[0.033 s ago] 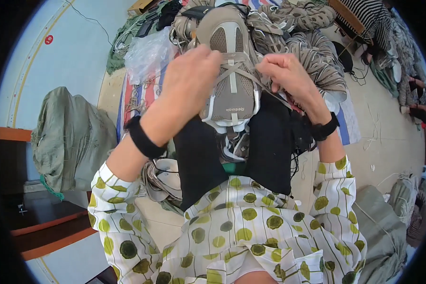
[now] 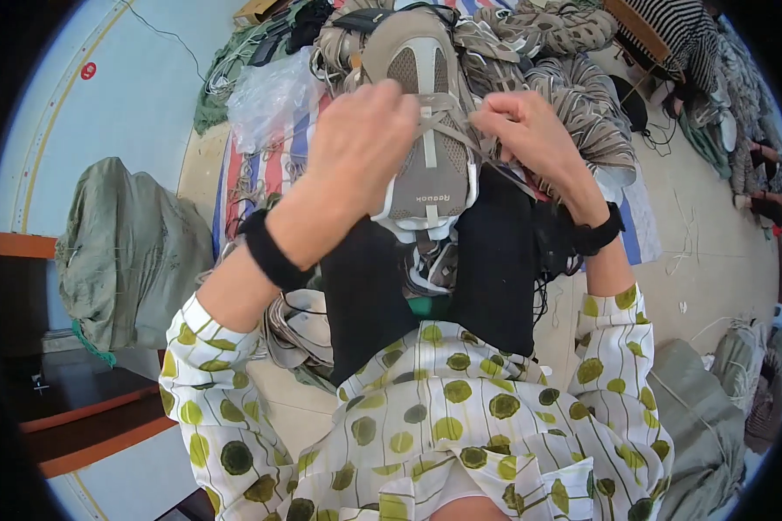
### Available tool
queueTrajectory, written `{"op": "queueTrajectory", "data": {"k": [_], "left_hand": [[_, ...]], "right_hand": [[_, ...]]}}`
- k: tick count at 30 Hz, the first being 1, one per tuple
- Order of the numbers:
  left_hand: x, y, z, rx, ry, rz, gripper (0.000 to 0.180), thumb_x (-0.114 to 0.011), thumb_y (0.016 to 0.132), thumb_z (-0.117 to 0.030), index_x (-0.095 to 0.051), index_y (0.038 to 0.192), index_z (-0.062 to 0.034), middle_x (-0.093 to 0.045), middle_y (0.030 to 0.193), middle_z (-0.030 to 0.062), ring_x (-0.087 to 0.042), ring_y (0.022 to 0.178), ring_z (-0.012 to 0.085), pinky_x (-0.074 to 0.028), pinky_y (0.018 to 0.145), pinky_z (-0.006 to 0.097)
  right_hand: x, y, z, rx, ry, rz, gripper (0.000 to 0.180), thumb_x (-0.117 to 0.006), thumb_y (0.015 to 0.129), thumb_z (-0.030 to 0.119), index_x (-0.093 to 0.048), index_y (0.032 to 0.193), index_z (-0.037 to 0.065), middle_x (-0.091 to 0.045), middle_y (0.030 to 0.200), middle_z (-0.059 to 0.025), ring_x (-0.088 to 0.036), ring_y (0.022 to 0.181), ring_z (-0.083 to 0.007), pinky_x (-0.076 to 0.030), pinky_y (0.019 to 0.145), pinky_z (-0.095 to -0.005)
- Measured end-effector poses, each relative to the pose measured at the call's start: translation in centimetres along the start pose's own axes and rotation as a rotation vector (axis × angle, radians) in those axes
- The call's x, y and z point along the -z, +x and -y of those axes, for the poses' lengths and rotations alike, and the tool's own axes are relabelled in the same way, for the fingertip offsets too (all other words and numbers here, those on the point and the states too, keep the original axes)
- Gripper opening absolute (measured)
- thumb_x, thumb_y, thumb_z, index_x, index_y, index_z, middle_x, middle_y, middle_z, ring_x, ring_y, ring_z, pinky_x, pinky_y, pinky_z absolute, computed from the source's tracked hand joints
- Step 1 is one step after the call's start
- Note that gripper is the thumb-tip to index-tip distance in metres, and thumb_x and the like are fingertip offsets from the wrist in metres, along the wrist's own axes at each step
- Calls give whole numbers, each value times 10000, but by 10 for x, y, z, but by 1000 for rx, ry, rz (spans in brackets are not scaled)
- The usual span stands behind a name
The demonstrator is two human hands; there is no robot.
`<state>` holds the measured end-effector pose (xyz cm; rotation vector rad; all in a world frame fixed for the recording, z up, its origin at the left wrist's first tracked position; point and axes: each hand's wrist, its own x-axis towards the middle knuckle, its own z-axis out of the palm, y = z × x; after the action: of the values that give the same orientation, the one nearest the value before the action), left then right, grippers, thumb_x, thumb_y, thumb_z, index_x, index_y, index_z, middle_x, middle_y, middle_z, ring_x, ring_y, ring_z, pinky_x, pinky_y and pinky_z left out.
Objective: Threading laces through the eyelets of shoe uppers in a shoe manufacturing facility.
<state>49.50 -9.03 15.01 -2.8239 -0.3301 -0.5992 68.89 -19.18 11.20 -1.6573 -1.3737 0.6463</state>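
Observation:
A taupe and grey shoe upper (image 2: 426, 180) with white edging and mesh panels lies across my knees, its rounded toe pointing away. Flat taupe shoelaces (image 2: 444, 122) cross over its front. My left hand (image 2: 365, 143) is closed at the left side of the lacing; the back of the hand hides its fingertips, and a lace runs out from under it. Over the right edge, my right hand (image 2: 530, 135) pinches a lace between thumb and forefinger, with its other fingers curled. Both wrists wear black bands.
Bundles of similar shoe uppers (image 2: 573, 104) pile up beyond and to the right on a striped sheet (image 2: 643, 208). A clear plastic bag (image 2: 269, 100) lies at left, near a stuffed green-grey sack (image 2: 130, 252). More uppers (image 2: 297, 334) sit by my left thigh. Another person's striped sleeve (image 2: 682, 35) shows far right.
My left hand has shifted slightly right, covering more of the lacing. The right hand has barely moved, and the shoe upper stays in place.

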Motion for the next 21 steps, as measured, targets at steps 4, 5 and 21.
{"op": "queueTrajectory", "data": {"k": [4, 5, 21], "left_hand": [[-8, 12, 0, -25, 13, -24, 114, -575, 722, -44, -506, 812, -36, -530, 791, 115, -567, 757, 300, -462, 629, 381], [-9, 7, 9, -21, 20, -28, 114, -575, 722, -44, -506, 812, -36, -530, 791, 115, -567, 757, 300, -462, 629, 381], [-21, -20, 1, 361, -323, -267, 74, -580, 776, -55, -593, 844, -27, -606, 786, 114, -601, 727, 293, -469, 605, 363]], "right_hand": [[-17, 9, 1, 153, -382, -183, 285, -571, 800, 236, -578, 673, -19, -555, 559, -111, -576, 537, -199, -466, 562, -327], [-17, 9, -2, 162, -382, -183, 285, -571, 800, 236, -578, 673, -19, -555, 559, -111, -576, 537, -199, -466, 562, -327], [-57, -26, 47, -145, 261, 24, 386, -575, 829, 145, -550, 1175, -23, -653, 702, -99, -566, 484, -136, -458, 491, -260]]}}
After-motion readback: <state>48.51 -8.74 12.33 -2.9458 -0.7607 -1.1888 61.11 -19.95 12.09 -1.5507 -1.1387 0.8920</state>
